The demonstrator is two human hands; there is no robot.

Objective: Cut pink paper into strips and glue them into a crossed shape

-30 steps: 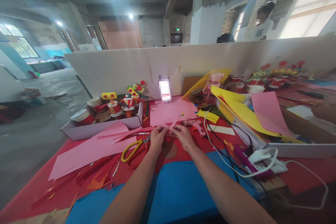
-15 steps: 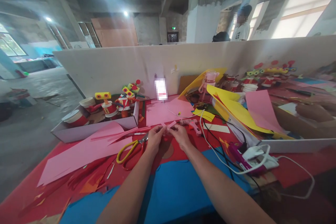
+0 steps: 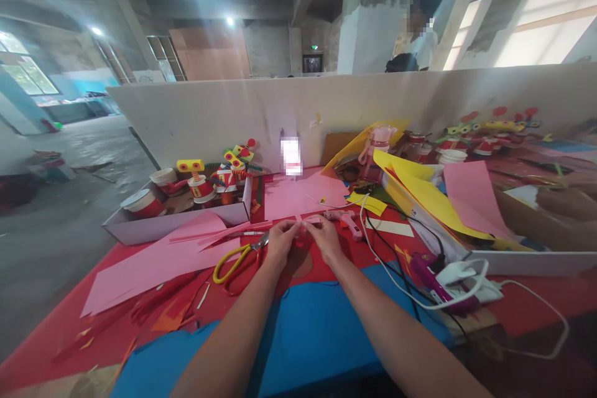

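Concrete hall space (image 3: 102, 158) is stretching away behind a long white partition (image 3: 209, 112). On the near side, a red-covered table (image 3: 219, 305) is standing, with blue material (image 3: 317, 329) lying along its front edge. Over to the left, a pink sheet (image 3: 140, 270) is lying flat. Yellow-handled scissors (image 3: 231, 264) are resting just beside the left hand (image 3: 283, 242), and a pink glue gun (image 3: 347, 222) is lying just past the right hand (image 3: 325, 239). Both hands are meeting above the table's middle, thumbs and fingertips pinching a narrow pink paper strip (image 3: 315, 221) between them; whether it is one piece or two, I am not managing to tell. To my eye, good handling is calling for a light grip close to the bend, edges staying even, so that the thin paper isn't twisting or crumpling.
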